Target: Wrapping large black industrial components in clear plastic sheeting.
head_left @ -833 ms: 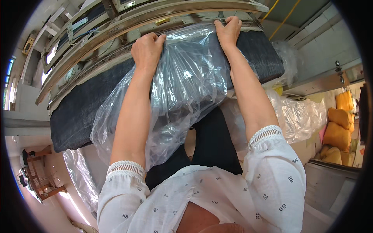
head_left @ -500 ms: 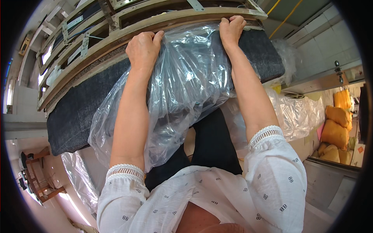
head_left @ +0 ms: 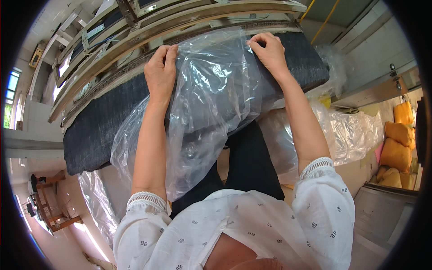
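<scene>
A clear plastic sheet (head_left: 211,85) drapes over a dark grey fabric-covered padded edge (head_left: 96,128) and hangs down toward my legs. My left hand (head_left: 161,69) is closed on the sheet's upper left part, thumb against the fingers. At the sheet's upper right edge, my right hand (head_left: 267,49) pinches the film between thumb and fingertips. Just beyond both hands runs a long wooden frame (head_left: 175,28) with metal brackets. Whether the plastic is a flat sheet or a bag, I cannot tell.
More crinkled plastic (head_left: 351,137) lies at the right, and another piece (head_left: 96,198) hangs at the lower left. Stacked orange bundles (head_left: 398,139) stand at the far right. A wooden stool-like frame (head_left: 51,202) is at the left. Two yellow cords (head_left: 330,20) hang at the upper right.
Both hands have come back from the wooden frame, the right one slightly nearer the left. The sheet's top edge now shows between them, pulled away from the frame's edge.
</scene>
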A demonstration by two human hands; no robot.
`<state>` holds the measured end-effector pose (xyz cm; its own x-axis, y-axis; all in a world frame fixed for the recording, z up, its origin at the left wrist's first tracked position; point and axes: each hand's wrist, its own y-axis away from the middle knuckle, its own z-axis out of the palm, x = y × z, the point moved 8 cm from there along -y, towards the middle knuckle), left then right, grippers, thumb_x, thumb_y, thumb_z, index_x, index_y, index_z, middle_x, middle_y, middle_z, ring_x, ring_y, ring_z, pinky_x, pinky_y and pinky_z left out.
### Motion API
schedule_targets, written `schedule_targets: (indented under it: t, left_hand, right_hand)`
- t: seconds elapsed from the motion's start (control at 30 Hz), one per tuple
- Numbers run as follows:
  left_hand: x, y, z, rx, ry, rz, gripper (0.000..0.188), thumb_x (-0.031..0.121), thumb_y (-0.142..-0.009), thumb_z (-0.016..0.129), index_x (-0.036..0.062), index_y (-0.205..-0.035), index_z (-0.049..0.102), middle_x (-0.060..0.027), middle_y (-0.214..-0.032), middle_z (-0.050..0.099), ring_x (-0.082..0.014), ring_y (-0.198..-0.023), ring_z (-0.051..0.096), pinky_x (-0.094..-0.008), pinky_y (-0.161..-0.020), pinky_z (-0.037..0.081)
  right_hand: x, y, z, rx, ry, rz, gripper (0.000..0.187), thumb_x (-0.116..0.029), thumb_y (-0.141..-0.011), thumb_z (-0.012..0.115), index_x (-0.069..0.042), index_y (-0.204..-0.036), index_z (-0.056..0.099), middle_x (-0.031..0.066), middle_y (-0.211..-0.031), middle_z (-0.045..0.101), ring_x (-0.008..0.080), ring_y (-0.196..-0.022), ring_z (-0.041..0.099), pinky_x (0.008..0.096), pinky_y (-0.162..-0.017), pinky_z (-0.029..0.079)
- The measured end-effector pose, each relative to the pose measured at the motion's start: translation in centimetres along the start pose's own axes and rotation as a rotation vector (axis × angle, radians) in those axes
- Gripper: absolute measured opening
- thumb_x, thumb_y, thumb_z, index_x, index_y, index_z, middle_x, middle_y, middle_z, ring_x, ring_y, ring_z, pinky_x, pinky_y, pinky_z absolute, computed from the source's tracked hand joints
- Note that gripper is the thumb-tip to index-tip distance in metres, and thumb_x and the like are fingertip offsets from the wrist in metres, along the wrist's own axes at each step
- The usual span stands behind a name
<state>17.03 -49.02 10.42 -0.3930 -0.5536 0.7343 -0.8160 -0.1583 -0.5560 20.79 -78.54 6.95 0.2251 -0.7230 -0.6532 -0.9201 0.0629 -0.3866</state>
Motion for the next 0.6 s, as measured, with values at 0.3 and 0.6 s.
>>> schedule_targets:
  t: [0.3, 0.6]
  left_hand:
    - [-0.3, 5.6, -0.4, -0.189, -0.117, -0.062, 0.019, 0.025, -0.085, 0.058, 0.0071, -0.085, 0.063, -0.0085, -0.063, 0.058, -0.0169, -0.055, 0.053, -0.0280, -0.056, 0.043]
    - [3.4, 8.4, -5.2, -0.096, -0.214, 0.084, 0.024, 0.016, -0.080, 0.062, 0.0043, -0.101, 0.058, -0.0099, -0.095, 0.058, -0.0219, -0.082, 0.057, -0.0310, -0.073, 0.044]
  right_hand:
    - [-1.3, 3.4, -0.6, 0.051, 0.304, -0.051, 0.043, -0.049, -0.071, 0.065, -0.009, -0.085, 0.065, 0.0076, -0.096, 0.054, 0.0267, -0.096, 0.047, 0.0393, -0.083, 0.033]
    - [-1.1, 5.0, -2.1, -0.035, -0.609, 0.011, 0.013, -0.019, -0.079, 0.064, -0.007, -0.081, 0.059, -0.0031, -0.071, 0.057, 0.0064, -0.062, 0.047, 0.0192, -0.058, 0.038]
